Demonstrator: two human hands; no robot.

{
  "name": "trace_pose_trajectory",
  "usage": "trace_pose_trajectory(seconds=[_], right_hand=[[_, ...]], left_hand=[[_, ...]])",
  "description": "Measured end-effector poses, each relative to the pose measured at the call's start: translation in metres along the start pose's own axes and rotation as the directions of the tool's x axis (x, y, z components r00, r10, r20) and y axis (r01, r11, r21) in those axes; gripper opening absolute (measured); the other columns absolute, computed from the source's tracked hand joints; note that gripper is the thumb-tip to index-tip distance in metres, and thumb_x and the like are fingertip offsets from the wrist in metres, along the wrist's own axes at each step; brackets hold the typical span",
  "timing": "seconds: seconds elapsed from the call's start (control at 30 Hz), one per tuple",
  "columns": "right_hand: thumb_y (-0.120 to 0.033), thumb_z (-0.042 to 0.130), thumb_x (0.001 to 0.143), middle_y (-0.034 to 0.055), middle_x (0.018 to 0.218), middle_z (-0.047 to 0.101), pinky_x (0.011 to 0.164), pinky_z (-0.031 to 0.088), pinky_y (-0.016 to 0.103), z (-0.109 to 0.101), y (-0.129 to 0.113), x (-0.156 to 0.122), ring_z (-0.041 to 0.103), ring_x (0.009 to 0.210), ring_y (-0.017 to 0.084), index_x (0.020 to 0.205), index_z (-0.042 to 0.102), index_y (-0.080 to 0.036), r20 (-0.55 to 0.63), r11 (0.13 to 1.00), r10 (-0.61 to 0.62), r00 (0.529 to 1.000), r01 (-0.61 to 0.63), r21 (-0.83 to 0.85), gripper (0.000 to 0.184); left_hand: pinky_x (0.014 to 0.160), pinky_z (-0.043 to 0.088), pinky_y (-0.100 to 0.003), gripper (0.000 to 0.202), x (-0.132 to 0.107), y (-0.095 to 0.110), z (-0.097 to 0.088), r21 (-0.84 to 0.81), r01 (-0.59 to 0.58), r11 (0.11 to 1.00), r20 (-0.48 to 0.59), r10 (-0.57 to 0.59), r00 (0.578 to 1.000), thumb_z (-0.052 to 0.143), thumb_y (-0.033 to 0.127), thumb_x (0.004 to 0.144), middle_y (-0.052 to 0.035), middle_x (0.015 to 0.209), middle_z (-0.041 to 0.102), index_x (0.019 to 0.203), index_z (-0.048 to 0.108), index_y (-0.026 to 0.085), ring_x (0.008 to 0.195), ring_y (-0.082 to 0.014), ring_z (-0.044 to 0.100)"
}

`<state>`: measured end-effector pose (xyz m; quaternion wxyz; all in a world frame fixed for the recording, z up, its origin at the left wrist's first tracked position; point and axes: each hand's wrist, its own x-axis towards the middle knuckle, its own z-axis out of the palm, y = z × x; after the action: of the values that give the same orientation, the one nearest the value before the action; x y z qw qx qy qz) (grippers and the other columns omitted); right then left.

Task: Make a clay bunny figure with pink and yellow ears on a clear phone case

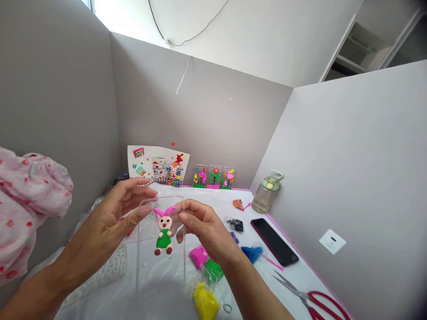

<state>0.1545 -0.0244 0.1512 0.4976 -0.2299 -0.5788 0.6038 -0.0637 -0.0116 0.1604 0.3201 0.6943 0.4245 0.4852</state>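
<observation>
I hold a clear phone case (145, 251) upright above the table with both hands. A small clay pig figure (164, 230) with pink ears and a green body is stuck on its face. My left hand (122, 208) grips the case's upper left edge, thumb in front and fingers behind. Closed on the upper right edge is my right hand (206, 229), its fingertips close to the pig's head.
On the white table lie bags of pink clay (198, 256), green clay (214, 269), yellow clay (204, 305) and blue clay (252, 253), a dark phone (274, 240), red-handled scissors (317, 304) and a jar (266, 193). Decorated cases (215, 177) and a card (157, 166) lean on the back wall.
</observation>
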Motion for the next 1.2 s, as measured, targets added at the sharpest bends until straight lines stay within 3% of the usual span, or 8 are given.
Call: trace_pose_trajectory(seconds=[0.13,0.23,0.4,0.5,0.63,0.8,1.07,1.2], right_hand=[[-0.036,0.071,0.089,0.0023,0.084,0.071,0.064,0.050,0.022,0.003,0.003,0.000,0.069,0.073,0.012,0.094,0.069,-0.018,-0.013,1.000,-0.006,1.000,0.006,-0.003,0.019],[-0.036,0.070,0.090,0.0027,0.086,0.072,0.065,0.051,0.022,0.004,0.003,0.001,0.069,0.074,0.012,0.096,0.070,-0.018,-0.012,1.000,-0.002,1.000,0.002,-0.013,0.019],[-0.035,0.070,0.091,0.0024,0.086,0.073,0.066,0.051,0.021,0.004,0.002,0.001,0.068,0.072,0.011,0.095,0.069,-0.018,-0.011,1.000,-0.007,1.000,0.007,-0.009,0.018],[-0.035,0.071,0.090,0.0020,0.086,0.073,0.066,0.051,0.021,0.005,0.002,0.001,0.068,0.071,0.011,0.093,0.069,-0.018,-0.017,1.000,-0.008,1.000,0.008,-0.003,0.017],[-0.035,0.071,0.090,0.0019,0.085,0.072,0.066,0.051,0.021,0.005,0.003,0.001,0.069,0.073,0.011,0.093,0.069,-0.018,-0.029,1.000,-0.001,1.000,0.000,-0.007,0.017],[-0.033,0.071,0.090,0.0008,0.083,0.072,0.065,0.052,0.021,0.003,0.005,0.003,0.067,0.068,0.010,0.094,0.069,-0.018,-0.029,1.000,-0.026,0.999,0.026,0.013,0.016],[-0.033,0.071,0.090,0.0015,0.083,0.071,0.065,0.053,0.023,0.002,0.006,0.003,0.068,0.069,0.011,0.095,0.069,-0.018,-0.040,0.999,-0.030,0.999,0.031,0.017,0.016],[-0.033,0.071,0.089,0.0019,0.083,0.072,0.066,0.053,0.023,0.002,0.007,0.002,0.068,0.070,0.011,0.095,0.069,-0.018,-0.037,0.999,-0.031,0.999,0.031,0.021,0.017]], left_hand=[[0.078,0.058,-0.030,0.050,0.002,0.002,0.007,-0.158,0.096,0.983,0.100,-0.081,0.992,0.062,0.058,0.091,-0.0002,0.109,0.070,0.133,0.047,0.038,0.098,-0.0215,0.069],[0.066,0.056,-0.025,0.045,0.002,0.003,0.011,-0.244,0.107,0.964,0.148,-0.072,0.986,0.065,0.053,0.091,0.0034,0.095,0.067,0.131,0.049,0.038,0.082,-0.0170,0.068],[0.075,0.056,-0.024,0.037,0.004,-0.006,0.010,-0.316,0.117,0.942,0.123,-0.081,0.989,0.063,0.052,0.093,0.0049,0.093,0.068,0.126,0.055,0.039,0.085,-0.0150,0.068],[0.073,0.055,-0.024,0.037,0.005,-0.011,0.008,-0.333,0.133,0.934,0.112,-0.101,0.989,0.063,0.052,0.093,0.0048,0.093,0.068,0.127,0.055,0.040,0.085,-0.0151,0.068],[0.073,0.055,-0.024,0.038,0.004,-0.010,0.008,-0.236,0.067,0.969,0.074,-0.051,0.996,0.066,0.053,0.090,0.0050,0.090,0.066,0.125,0.057,0.040,0.083,-0.0153,0.067],[0.086,0.055,-0.027,0.033,0.003,-0.004,0.005,-0.011,-0.012,1.000,-0.052,0.011,0.999,0.067,0.058,0.086,0.0032,0.117,0.067,0.112,0.067,0.038,0.107,-0.0207,0.065],[0.097,0.053,-0.032,0.020,0.001,0.001,-0.004,0.221,-0.303,0.927,-0.035,0.318,0.947,0.063,0.050,0.092,0.0045,0.116,0.064,0.108,0.070,0.041,0.106,-0.0198,0.063],[0.098,0.049,-0.033,0.018,0.000,-0.004,-0.007,0.328,-0.377,0.866,0.016,0.394,0.919,0.058,0.049,0.095,0.0041,0.119,0.063,0.104,0.072,0.042,0.112,-0.0208,0.062]])
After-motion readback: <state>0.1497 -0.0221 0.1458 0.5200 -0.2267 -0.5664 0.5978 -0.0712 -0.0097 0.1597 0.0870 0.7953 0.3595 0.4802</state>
